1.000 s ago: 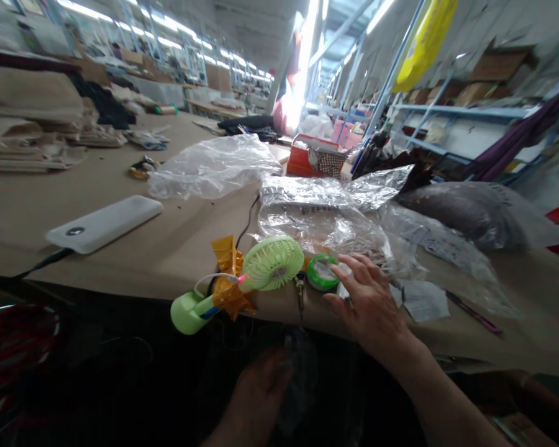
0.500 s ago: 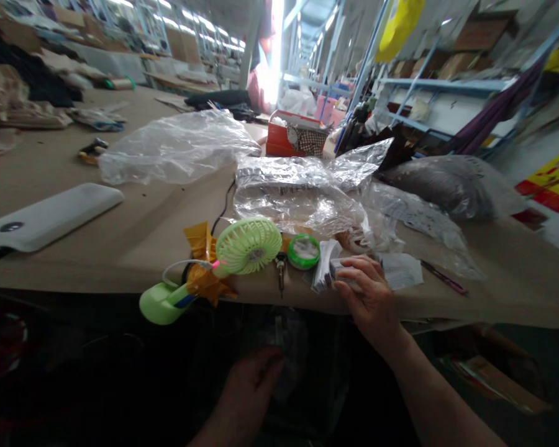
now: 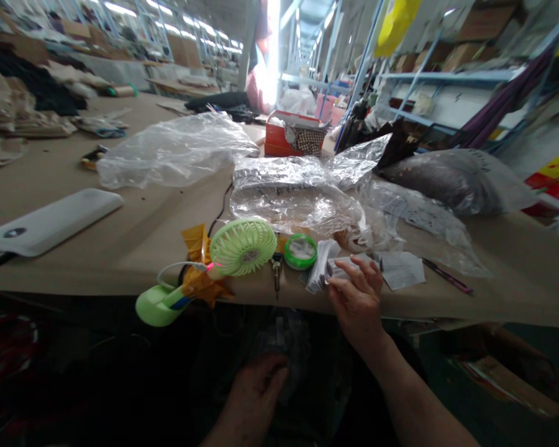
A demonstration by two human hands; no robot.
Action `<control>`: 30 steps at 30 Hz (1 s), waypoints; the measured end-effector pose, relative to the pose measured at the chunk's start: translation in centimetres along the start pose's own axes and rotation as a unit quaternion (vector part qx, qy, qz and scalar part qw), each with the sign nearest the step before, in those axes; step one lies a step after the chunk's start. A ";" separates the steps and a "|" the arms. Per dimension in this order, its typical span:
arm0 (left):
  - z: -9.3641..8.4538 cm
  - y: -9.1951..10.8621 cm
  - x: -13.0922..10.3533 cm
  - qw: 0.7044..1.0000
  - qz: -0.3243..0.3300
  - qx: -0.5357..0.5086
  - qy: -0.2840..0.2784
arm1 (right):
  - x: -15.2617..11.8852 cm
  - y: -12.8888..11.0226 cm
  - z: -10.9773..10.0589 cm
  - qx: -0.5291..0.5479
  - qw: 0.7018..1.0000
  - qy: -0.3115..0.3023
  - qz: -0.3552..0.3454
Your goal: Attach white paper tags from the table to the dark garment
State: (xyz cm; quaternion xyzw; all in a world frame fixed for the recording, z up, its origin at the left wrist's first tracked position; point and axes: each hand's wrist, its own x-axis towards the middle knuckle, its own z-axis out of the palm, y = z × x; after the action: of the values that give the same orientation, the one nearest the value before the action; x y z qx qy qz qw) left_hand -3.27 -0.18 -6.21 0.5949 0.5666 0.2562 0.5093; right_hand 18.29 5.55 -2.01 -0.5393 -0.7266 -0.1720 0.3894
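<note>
My right hand (image 3: 358, 301) rests at the table edge, fingers bent and spread over a small stack of white paper slips (image 3: 345, 267). Its thumb and forefinger touch the near left end of the stack. More slips (image 3: 323, 264) lean to the left, and a flat white slip (image 3: 403, 270) lies to the right. Below the table edge, in shadow, my left hand (image 3: 261, 388) is closed, thumb against fingers. Crumpled clear plastic (image 3: 284, 335) shows just beyond it; whether the fingers grip it is too dark to tell.
A green handheld fan (image 3: 245, 247), a small metal-tipped tool (image 3: 276, 273) and a round green tub (image 3: 300, 251) line the front edge. Clear plastic bags (image 3: 293, 198) lie behind. At right are a pen-like tool (image 3: 447, 276) and a filled bag (image 3: 451, 180); at left, a white device (image 3: 51, 220).
My right hand has shifted slightly left and nearer the left end of the slip stack. My left hand stays low, a little farther right. The whole view has moved slightly.
</note>
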 end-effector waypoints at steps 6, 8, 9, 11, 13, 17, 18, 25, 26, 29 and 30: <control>0.4 1.1 -0.1 0.999 0.025 -0.033 -0.018 | -0.1 -0.2 -0.8 0.048 0.999 0.016 0.013; 0.6 2.4 0.1 0.998 0.026 -0.057 -0.033 | -0.2 -0.3 -1.1 0.055 0.998 0.020 0.014; 0.7 3.1 0.3 0.996 0.025 -0.075 -0.041 | -0.3 -0.4 -1.3 0.058 0.998 0.022 0.012; 1.0 4.8 0.7 0.989 0.014 -0.133 -0.057 | -0.6 -0.6 -1.7 0.062 0.998 0.021 0.005; 1.4 6.5 1.2 0.969 -0.021 -0.232 -0.083 | -0.9 -0.8 -2.1 0.066 0.998 0.019 -0.003; 2.1 9.2 2.3 0.885 -0.054 -0.441 -0.136 | -2.1 -1.9 -3.1 0.091 0.995 -0.010 -0.026; 2.3 9.6 2.5 0.865 -0.057 -0.478 -0.142 | -2.4 -2.4 -3.4 0.099 0.994 -0.024 -0.034; 2.8 9.6 3.4 0.854 -0.114 -0.495 -0.112 | -3.5 -2.7 -5.0 0.129 0.985 -0.101 -0.061; 2.9 9.3 3.4 0.860 -0.124 -0.482 -0.111 | -3.3 -2.0 -5.0 0.120 0.986 -0.104 -0.054; 2.9 8.8 3.1 0.885 -0.159 -0.425 -0.107 | -2.5 0.4 -4.4 0.029 0.995 -0.095 -0.010; 3.0 8.6 3.0 0.891 -0.165 -0.410 -0.108 | -2.4 1.1 -4.1 -0.008 0.995 -0.099 -0.001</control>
State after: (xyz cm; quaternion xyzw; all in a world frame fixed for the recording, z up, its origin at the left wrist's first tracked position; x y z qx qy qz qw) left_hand 3.61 3.11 -0.33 0.2553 0.4431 0.3124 0.8006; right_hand 21.18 1.68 -1.36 -0.5559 -0.7607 -0.1239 0.3114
